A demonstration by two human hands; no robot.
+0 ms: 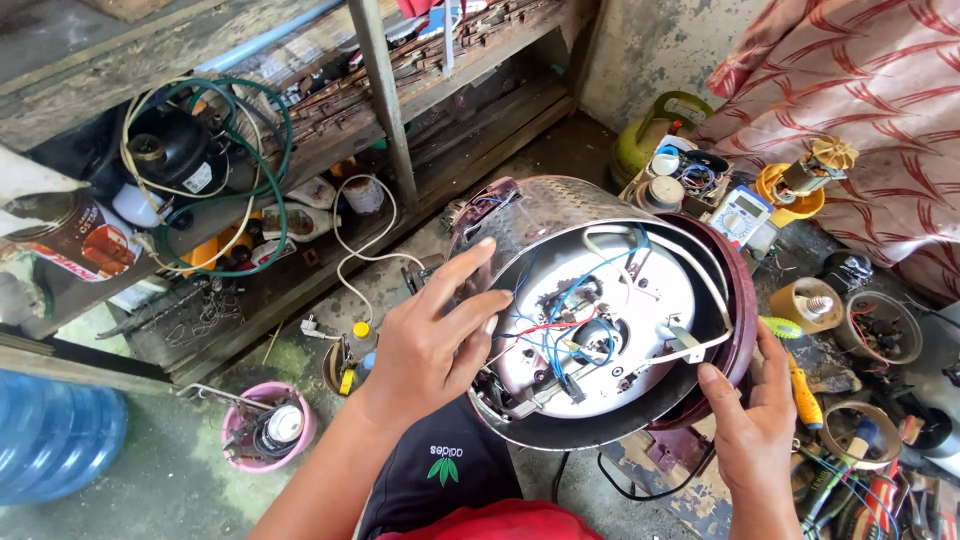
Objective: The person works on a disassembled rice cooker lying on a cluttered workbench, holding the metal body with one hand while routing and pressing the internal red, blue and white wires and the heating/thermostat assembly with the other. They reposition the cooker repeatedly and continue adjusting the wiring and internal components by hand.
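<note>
Left hand grips the open rim of a rice cooker shell tipped on its side at the centre of the frame, fingers curled over the metal edge. Right hand clasps the dark red rim at lower right. Blue, red and white wires cross the exposed base plate inside. Upper right holds a multimeter and a green gas bottle; a pink bowl sits lower left, a wooden shelf with a black compressor upper left

Probably a repair workshop: cluttered wooden shelves, multimeter, scattered screwdrivers, salvaged motors.
</note>
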